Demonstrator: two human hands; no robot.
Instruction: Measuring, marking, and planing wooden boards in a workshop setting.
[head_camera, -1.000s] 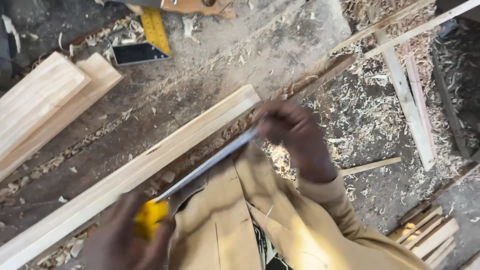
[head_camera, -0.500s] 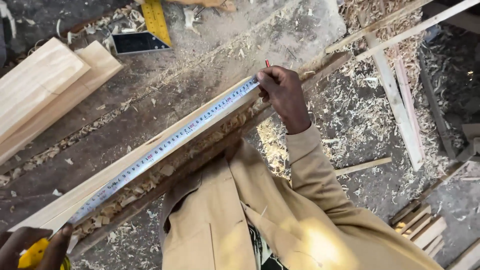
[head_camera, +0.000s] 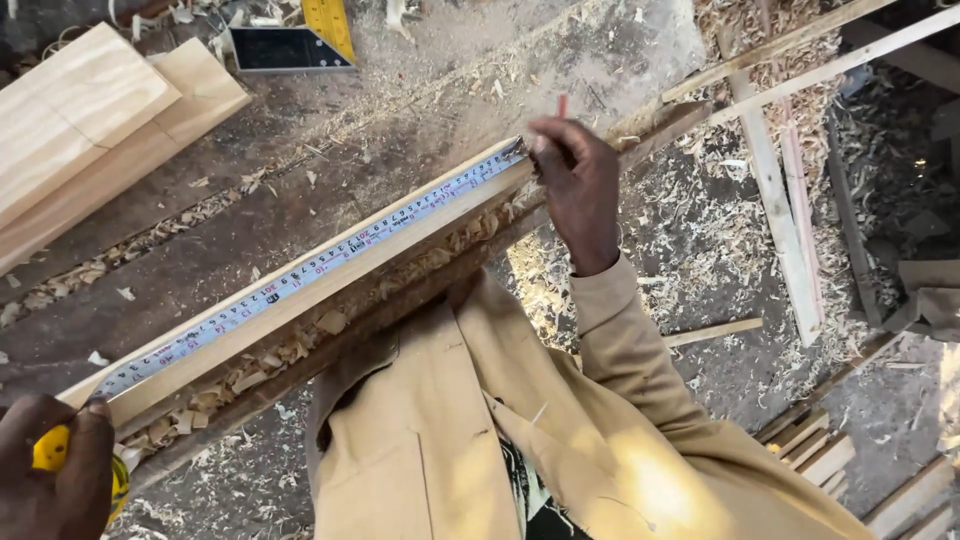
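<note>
With our left hand (head_camera: 55, 470) gripping the yellow tape case (head_camera: 50, 455), we keep the tape blade (head_camera: 310, 265) flat along the wooden strip (head_camera: 330, 285) while our right hand (head_camera: 575, 185), closed on what looks like a red pencil (head_camera: 562, 105), marks squarely.

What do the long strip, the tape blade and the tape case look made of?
Strip: pale bare wood, seemingly unfinished, with matching shavings beside it. Tape blade: thin, flat and white with printed marks, probably painted steel, though the look leaves it open. Tape case: yellow, likely plastic, mostly hidden under the left hand. The right hand pins the blade's end and holds a reddish pencil.
</note>
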